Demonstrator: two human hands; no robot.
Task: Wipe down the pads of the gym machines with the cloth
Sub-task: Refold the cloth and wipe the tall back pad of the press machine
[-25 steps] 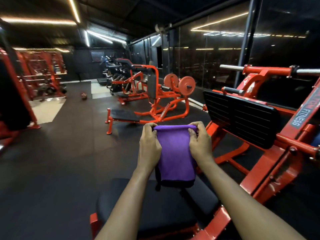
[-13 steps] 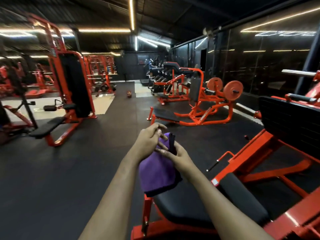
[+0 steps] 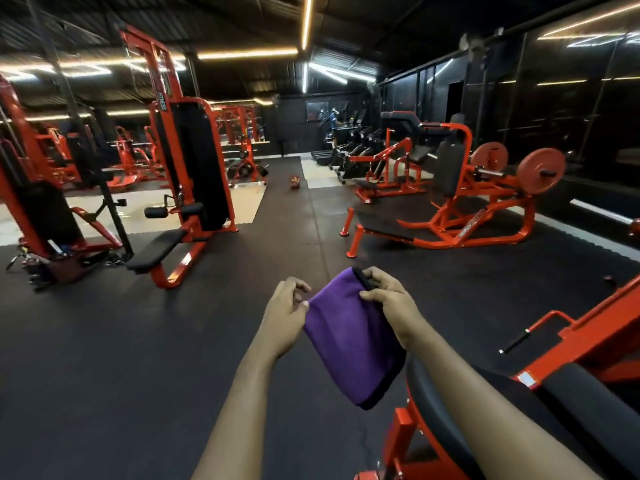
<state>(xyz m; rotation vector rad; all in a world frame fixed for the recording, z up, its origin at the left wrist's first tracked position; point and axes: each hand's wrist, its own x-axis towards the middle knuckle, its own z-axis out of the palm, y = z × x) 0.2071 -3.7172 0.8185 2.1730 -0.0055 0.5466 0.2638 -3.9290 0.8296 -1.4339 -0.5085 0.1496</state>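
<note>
Cloth [image 3: 349, 344]: right hand [image 3: 386, 294] pinches corner; left hand [image 3: 285, 311] thumb on edge, grip unclear. We square fold, wipe pad [image 3: 420, 407] below-right.

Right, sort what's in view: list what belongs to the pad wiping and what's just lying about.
For the job: purple cloth, pinched at its top edge by the right hand, left hand at its corner; black seat pad at bottom right; bench pad at left.
Lying about: kettlebell on the floor; weight plates at right.
</note>
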